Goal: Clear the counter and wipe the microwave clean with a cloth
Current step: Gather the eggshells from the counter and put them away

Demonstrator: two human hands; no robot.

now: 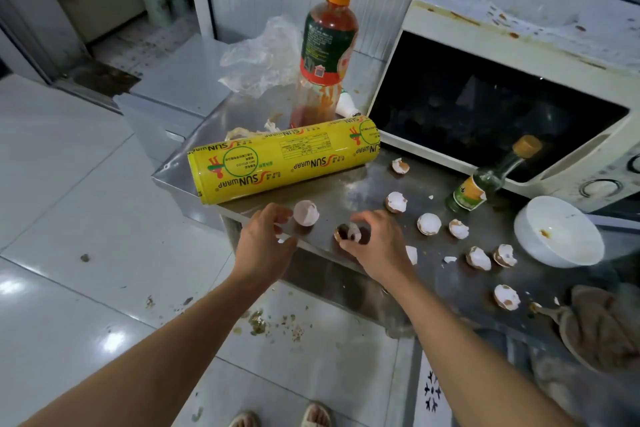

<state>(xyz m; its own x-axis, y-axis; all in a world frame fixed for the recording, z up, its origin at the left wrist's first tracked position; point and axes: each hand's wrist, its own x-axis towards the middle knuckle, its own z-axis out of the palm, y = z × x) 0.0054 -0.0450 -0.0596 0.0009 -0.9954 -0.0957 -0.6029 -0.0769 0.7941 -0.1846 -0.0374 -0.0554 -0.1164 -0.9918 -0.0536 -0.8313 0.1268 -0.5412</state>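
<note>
Taking the yellow wrap roll (284,159) as the landmark, the nearest things are met first: a brown cloth (602,329) is seen crumpled at the near right end of the steel bench (349,189), well apart from the roll, and it is judged soft and limp, best gathered in a bunch. Nearer the roll, just in front of it at the bench edge, the left hand (265,243) is held with its fingers (277,218) curled close beside a pale eggshell half (306,213); whether the shell is touched cannot be told, and nothing is seen to be held. To the right of that, the right hand (374,243) is clenched round a broken eggshell (349,232), which is pinched between thumb and fingertips. More shell halves (429,224) are scattered to the right of the roll, towards a white bowl (559,230). These shells are judged light, brittle and sharp-edged, so a gentle pinch at the rim is called for, and crumbs are likely to be shed. The roll itself is judged stiff, fairly heavy and apt to roll, and is best taken round its middle. Behind it a sauce bottle (327,45) is stood, smeared and probably slippery, to be gripped at the labelled waist. Farthest right of the roll, the stained microwave (519,55) is set.
</note>
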